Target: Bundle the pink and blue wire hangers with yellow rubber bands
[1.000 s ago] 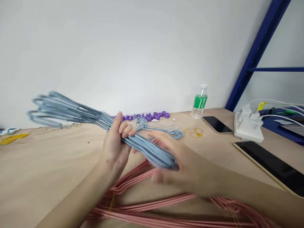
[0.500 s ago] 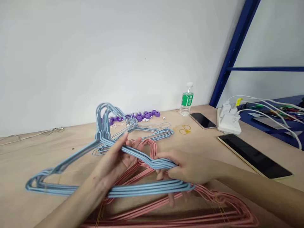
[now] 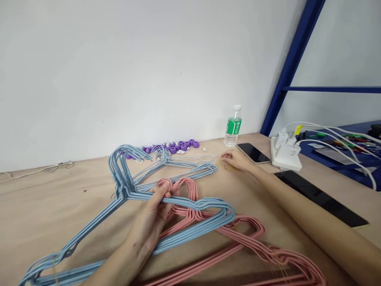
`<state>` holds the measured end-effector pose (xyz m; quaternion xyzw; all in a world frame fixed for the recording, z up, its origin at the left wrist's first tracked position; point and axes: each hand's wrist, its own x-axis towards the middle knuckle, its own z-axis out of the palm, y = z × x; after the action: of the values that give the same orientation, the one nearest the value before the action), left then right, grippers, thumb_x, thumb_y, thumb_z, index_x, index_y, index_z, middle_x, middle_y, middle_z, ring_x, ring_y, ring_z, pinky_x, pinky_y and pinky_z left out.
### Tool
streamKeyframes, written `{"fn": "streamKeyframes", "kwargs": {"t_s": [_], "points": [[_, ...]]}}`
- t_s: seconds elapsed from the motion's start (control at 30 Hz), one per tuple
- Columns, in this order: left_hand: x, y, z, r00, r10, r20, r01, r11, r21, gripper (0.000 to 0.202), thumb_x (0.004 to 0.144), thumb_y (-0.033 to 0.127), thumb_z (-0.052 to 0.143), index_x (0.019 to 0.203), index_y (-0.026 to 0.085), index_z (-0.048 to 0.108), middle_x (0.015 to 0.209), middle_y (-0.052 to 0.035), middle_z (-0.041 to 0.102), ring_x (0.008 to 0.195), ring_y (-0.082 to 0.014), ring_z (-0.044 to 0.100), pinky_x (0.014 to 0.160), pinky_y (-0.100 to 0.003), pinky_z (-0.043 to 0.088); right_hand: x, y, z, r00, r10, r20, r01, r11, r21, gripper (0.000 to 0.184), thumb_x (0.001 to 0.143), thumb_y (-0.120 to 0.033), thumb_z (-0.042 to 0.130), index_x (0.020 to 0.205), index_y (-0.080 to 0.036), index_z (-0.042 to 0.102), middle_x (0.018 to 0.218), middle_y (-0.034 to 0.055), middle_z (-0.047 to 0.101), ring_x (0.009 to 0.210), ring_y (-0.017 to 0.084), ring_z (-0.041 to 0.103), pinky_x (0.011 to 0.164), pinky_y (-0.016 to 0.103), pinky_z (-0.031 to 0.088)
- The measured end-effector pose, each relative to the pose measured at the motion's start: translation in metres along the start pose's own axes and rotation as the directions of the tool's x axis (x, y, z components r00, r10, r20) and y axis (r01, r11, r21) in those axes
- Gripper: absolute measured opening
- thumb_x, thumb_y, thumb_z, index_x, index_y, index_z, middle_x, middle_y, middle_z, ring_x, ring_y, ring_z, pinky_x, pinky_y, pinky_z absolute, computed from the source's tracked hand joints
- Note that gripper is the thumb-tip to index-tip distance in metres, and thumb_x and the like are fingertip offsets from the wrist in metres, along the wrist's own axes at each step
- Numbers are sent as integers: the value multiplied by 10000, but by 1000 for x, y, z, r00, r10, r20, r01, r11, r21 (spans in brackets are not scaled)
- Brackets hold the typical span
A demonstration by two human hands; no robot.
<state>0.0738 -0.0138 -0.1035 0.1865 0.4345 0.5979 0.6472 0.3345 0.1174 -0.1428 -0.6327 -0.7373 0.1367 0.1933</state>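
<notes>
My left hand [image 3: 159, 202] is closed around the upper bar of a bundle of blue wire hangers [image 3: 181, 200], thumb on top. The bundle's hooks [image 3: 122, 165] point up and to the far side. A thin yellow rubber band [image 3: 54, 270] loops around its left end. Beyond the bundle, my right hand [image 3: 235, 159] is low over the table with its fingers pinched together at a yellow rubber band [image 3: 229, 167], which looks smeared. Pink wire hangers [image 3: 205, 258] lie beneath the blue bundle, with yellow bands around their right end.
More blue hangers [image 3: 190, 163] lie farther back, before purple caps [image 3: 184, 147] and small white parts. A water bottle [image 3: 233, 126], two phones [image 3: 253, 153] and a power strip [image 3: 285, 157] with white cables stand or lie at right. A blue metal frame [image 3: 291, 67] rises behind.
My right hand has let go of the blue hangers' right end and reached forward to the rubber bands on the table. The bundle has tilted lower at its left end, still in my left hand.
</notes>
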Motion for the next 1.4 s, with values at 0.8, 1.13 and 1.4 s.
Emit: {"fn": "streamKeyframes", "kwargs": {"t_s": [0.8, 1.13, 1.4], "points": [[-9, -1, -1, 952, 222, 208, -257, 953, 161, 355, 526, 303, 798, 412, 160, 494, 476, 49, 504, 680, -113, 591, 656, -173, 472, 12, -11, 18, 995, 98, 27, -96, 993, -76, 245, 859, -301, 487, 1046, -154, 547, 1074, 70, 558, 921, 163, 555, 793, 371, 470], [-3, -2, -3, 948, 232, 216, -266, 954, 139, 342, 516, 306, 799, 409, 154, 512, 505, 33, 521, 672, -107, 579, 624, -162, 467, -19, -38, -2, 993, -81, -86, 115, 831, 545, 366, 647, -523, 562, 744, -190, 447, 736, 24, 570, 685, 148, 557, 618, 285, 442], [-9, 0, 1, 954, 207, 218, -249, 950, 187, 342, 530, 279, 769, 425, 163, 465, 614, 8, 571, 760, -155, 580, 732, -251, 455, -60, -117, -1, 937, -288, 196, 0, 564, 826, 299, 531, -381, 716, 649, -181, 528, 641, -13, 590, 653, 126, 566, 688, 296, 448]]}}
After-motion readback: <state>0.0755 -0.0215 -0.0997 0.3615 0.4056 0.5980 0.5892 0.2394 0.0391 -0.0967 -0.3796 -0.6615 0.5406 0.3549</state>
